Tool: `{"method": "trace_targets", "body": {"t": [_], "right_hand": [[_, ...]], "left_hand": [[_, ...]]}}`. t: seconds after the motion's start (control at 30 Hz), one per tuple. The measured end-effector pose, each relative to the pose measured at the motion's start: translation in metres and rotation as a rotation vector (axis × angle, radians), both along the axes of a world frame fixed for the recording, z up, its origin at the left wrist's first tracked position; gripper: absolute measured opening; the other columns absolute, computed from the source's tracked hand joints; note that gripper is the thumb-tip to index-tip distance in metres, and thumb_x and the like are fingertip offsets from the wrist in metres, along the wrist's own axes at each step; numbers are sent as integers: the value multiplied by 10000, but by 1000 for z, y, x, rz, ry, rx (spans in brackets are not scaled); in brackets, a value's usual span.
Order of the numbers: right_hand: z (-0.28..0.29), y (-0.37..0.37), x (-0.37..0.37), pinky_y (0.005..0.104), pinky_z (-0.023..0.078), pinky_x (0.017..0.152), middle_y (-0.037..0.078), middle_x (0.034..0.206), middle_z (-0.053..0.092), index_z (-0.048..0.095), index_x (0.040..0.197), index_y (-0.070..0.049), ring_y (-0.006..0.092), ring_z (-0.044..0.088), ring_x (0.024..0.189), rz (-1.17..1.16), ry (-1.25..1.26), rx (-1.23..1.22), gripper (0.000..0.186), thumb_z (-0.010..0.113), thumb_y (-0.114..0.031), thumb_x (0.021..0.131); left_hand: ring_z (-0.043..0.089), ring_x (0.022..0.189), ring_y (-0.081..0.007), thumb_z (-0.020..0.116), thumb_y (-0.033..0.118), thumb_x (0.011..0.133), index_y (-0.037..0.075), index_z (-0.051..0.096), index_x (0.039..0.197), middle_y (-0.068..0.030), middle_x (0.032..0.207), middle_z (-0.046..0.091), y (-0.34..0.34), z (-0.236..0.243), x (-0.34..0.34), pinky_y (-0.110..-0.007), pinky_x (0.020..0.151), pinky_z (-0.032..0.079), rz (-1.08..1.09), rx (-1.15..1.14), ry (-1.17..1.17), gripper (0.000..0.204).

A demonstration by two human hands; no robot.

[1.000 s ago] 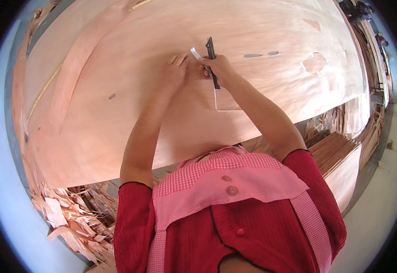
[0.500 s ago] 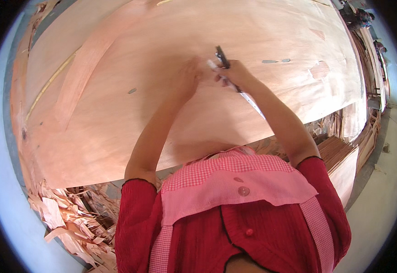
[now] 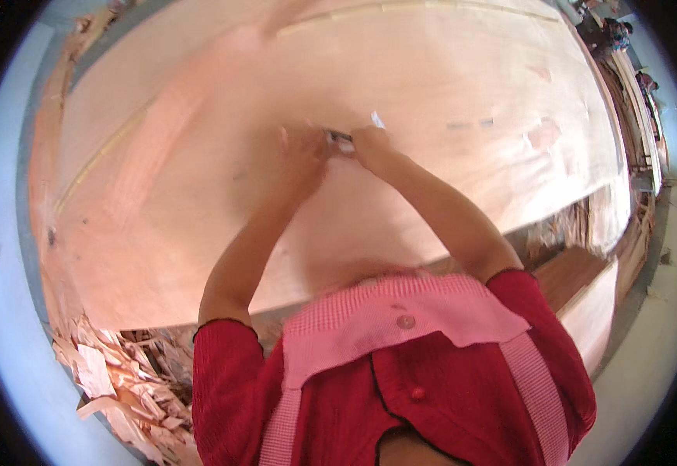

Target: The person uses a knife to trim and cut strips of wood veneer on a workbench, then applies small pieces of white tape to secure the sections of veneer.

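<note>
My right hand (image 3: 369, 144) is closed around a dark, slim tool (image 3: 338, 136), now lying roughly crosswise over a large pale pinkish wood veneer sheet (image 3: 167, 272). A small white strip (image 3: 377, 120) shows just beyond its fingers. My left hand (image 3: 303, 147) is low on the sheet beside the tool's left end; its fingers are smeared by motion, so I cannot tell if they grip anything.
Scraps of torn veneer (image 3: 109, 380) are heaped below the sheet's near left corner. Stacked brown sheets (image 3: 567, 283) lie under its right end. Long yellowish strips (image 3: 408, 8) lie on the sheet. Two other people (image 3: 618, 35) are at the far right.
The tool has turned from nearly upright to nearly level, its near end no longer pointing toward me. Both hands appear lower in the picture, closer together, with the left more blurred.
</note>
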State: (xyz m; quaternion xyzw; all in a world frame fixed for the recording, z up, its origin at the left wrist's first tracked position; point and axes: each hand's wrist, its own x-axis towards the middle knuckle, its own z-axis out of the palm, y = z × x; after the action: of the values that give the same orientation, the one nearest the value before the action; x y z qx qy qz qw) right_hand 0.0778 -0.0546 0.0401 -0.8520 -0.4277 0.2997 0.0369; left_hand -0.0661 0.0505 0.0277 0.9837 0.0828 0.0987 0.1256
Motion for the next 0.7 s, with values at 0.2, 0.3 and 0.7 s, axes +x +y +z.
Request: {"method": "trace_targets", "body": {"t": [0.2,0.3,0.7], "right_hand": [[66,-101,66,306,521,681,124,861,616,547,975,29,192,617,795,-648,1072,680,209,567,-124,833],[77,-185,90,310,490,783,114,952,578,499,1034,61,204,604,851,-894,892,911,276,572,-112,832],[124,-484,269,252,458,529,73,699,618,564,977,-17,126,568,582,-1143,-279,825,181,538,-147,852]], "left_hand": [[381,1206,-284,600,296,796,87,513,1180,-105,1177,511,91,0,79,-582,982,199,206,353,-119,446],[434,1171,-285,586,269,806,46,499,1170,-133,1118,562,146,4,128,-471,991,284,492,465,-404,436],[484,1123,-275,540,158,791,153,581,1095,-109,1137,569,130,35,139,-405,862,431,213,689,-385,307]]}}
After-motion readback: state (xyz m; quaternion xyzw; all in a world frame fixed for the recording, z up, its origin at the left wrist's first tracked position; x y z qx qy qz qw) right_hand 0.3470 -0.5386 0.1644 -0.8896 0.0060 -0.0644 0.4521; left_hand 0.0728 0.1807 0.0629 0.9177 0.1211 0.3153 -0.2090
